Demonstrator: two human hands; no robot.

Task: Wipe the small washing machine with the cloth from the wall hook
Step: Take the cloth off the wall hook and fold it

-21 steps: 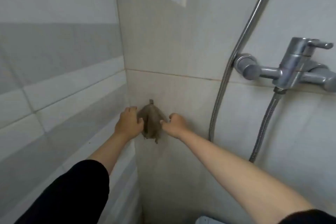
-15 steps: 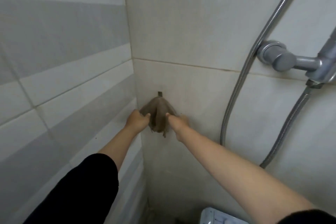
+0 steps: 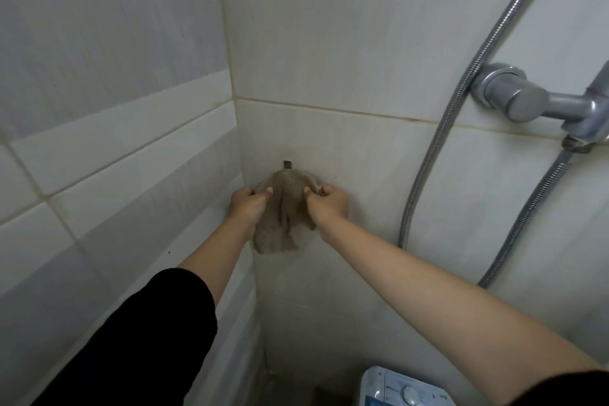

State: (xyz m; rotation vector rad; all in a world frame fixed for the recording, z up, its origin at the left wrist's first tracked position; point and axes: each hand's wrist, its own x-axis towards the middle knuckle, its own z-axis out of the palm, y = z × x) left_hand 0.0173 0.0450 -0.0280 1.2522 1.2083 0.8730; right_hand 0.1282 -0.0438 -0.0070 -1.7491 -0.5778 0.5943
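Both hands are engaged on the cloth (image 3: 286, 208) at the corner of the tiled walls; left hand (image 3: 246, 206) grips the cloth's left edge, fingers curled round it and thumb across the front; right hand (image 3: 327, 206) pinches the right edge in like fashion, thumb forward. Cloth is brownish, bunched, and hangs by its top from the wall hook (image 3: 287, 164), whose small dark tab shows just above the fabric; lower folds dangle free between and below the two wrists; not yet off the hook.

Judgement on the step in hand, namely freeing the cloth: the fabric appears to hang by a point at its peak, so a lift upward and then outward from the wall should clear the tab; a straight downward or sideways pull risks tearing a worn weave or straining the hook's fixing; both grips sit below the peak, so raising them together would slacken the top first; whether a loop or a hole carries the cloth cannot be told.

Further right, the shower hose (image 3: 438, 148) hangs in a loop beside the right forearm, well apart from the cloth; mixer tap (image 3: 514, 99) is fixed to the wall beyond it; elbow clearance there merits care on withdrawal. Washing machine (image 3: 400, 389) shows only as a white and blue top at the lower edge, below the right arm, unwiped as yet.
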